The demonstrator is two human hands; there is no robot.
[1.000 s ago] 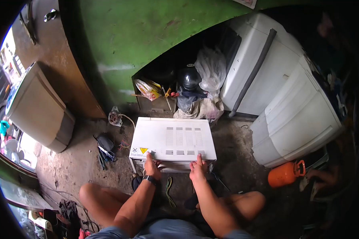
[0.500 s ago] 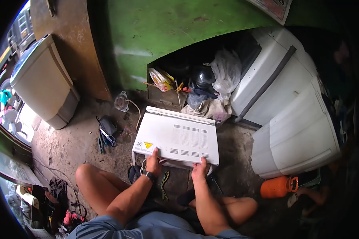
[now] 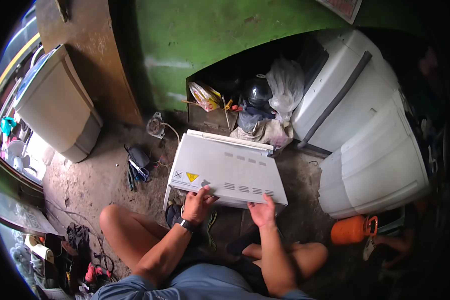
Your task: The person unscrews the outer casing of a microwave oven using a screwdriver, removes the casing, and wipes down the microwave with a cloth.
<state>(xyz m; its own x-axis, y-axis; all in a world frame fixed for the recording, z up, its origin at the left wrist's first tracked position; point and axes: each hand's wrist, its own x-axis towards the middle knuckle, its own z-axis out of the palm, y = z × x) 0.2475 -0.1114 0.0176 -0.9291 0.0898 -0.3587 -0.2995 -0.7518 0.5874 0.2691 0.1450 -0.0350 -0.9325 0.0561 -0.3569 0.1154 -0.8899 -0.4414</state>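
Note:
A white metal appliance casing sits on the floor before my crossed legs, with rows of vent slots and a yellow warning triangle on its top panel. My left hand, with a dark watch on the wrist, grips the near edge just below the triangle. Along the same edge, farther right, my right hand holds on with its thumb on top. Its other fingers are partly hidden at the edge. A green-yellow wire lies on the floor below the casing, between my hands.
A small motor-like part and a dark pouch with tools lie left of the casing. White washing-machine bodies stand right, above an orange gas cylinder. Another person's limb shows beside it. A beige machine stands left.
The casing's near right corner has shifted right, and my right hand has moved right with it. My left hand stays at the near edge. The view has shifted slightly.

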